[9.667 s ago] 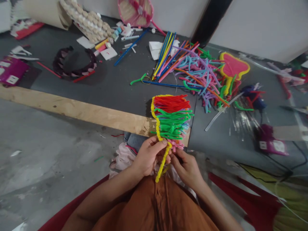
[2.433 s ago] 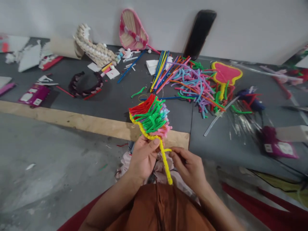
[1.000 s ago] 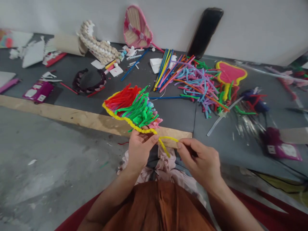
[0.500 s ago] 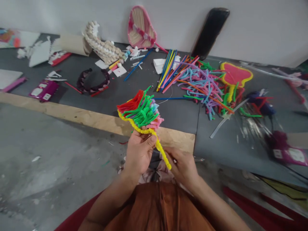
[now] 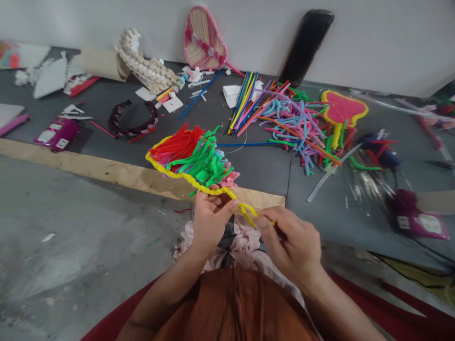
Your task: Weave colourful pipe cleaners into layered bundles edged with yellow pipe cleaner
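My left hand [image 5: 210, 220] is closed on the lower end of a fan-shaped pipe-cleaner piece [image 5: 204, 163], thumb on top. The piece carries rows of red, green, light blue and pink fuzzy strands, with a twisted yellow pipe cleaner [image 5: 179, 175] along its near edge. To the right of that thumb, the yellow tail divides into two loose strands [image 5: 247, 210]. My right hand [image 5: 289, 237] pinches yellow pipe cleaner between thumb and fingers; its tip pokes out past the fingers. Both hands are held above the table's front edge.
Loose coloured pipe cleaners [image 5: 295, 123] are heaped on the dark table [image 5: 259, 170]. Around them stand a pink-and-yellow shape [image 5: 343, 109], a phone [image 5: 306, 45] against the wall, a pink fan [image 5: 205, 40], a dark headband [image 5: 133, 118] and a purple pack [image 5: 57, 134].
My right hand has moved right and up, now pinching the yellow pipe cleaner. The yellow tail, a single twist before, now shows apart as two strands. The fan-shaped piece has tipped to the left.
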A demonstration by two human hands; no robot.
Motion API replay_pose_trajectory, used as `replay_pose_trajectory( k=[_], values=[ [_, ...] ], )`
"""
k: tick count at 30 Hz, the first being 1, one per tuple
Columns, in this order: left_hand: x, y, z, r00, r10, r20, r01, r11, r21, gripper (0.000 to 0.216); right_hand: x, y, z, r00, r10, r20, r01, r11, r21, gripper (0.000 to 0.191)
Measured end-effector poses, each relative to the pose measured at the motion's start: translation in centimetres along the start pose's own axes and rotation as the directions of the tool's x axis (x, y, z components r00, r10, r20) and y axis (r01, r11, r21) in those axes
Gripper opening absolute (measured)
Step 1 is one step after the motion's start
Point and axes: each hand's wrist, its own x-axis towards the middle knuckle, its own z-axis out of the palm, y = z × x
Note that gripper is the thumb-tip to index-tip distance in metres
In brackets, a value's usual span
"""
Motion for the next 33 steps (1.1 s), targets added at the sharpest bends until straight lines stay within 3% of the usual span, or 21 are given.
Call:
replay_pose_trajectory(
  k=[4,7,13,16,19,23,26,30,33],
  values=[
    [0.1,0.3,0.6,0.997,0.028,-0.076,-0.030,0.999,-0.028,0.043,-1.9,-0.6,2.0,0.981,-0.185,0.061,0.183,0.982,0.038,0.019],
    [0.0,1.5,0.9,0.994,-0.053,-0.094,0.041,0.991,-0.128,0.043,-3.0,0.0,3.8,0.977,-0.207,0.054,0.205,0.978,0.045,0.021],
    [-0.5,3.8,0.5,0.951,-0.292,0.104,0.308,0.929,-0.206,0.035,-2.5,2.5,4.6,0.990,0.085,0.113,-0.111,0.962,0.249,0.016],
    [-0.5,3.6,0.1,0.946,-0.286,0.155,0.308,0.941,-0.144,0.037,-1.6,3.6,3.6,0.969,0.220,0.115,-0.242,0.937,0.250,0.014],
    [-0.3,2.7,-0.2,0.973,-0.198,0.118,0.205,0.977,-0.054,0.041,-0.7,3.8,2.2,0.965,0.252,0.067,-0.260,0.952,0.161,0.015],
    [0.1,1.3,-0.4,0.996,-0.073,0.057,0.072,0.997,0.026,0.048,-0.1,2.5,0.6,0.978,0.203,-0.040,-0.200,0.978,0.059,0.013],
    [0.3,0.6,-0.2,1.000,0.004,0.022,-0.005,0.999,0.042,0.048,-0.3,1.0,0.5,0.998,0.064,-0.022,-0.063,0.997,0.050,0.012],
    [0.4,0.6,0.4,0.998,0.035,-0.059,-0.036,0.999,-0.001,0.047,-1.5,0.0,2.2,0.992,-0.126,0.011,0.125,0.990,0.068,0.020],
    [0.2,1.4,0.7,0.995,-0.025,-0.093,0.018,0.997,-0.079,0.045,-2.4,0.4,3.8,0.983,-0.183,0.008,0.181,0.979,0.096,0.019]
  ],
)
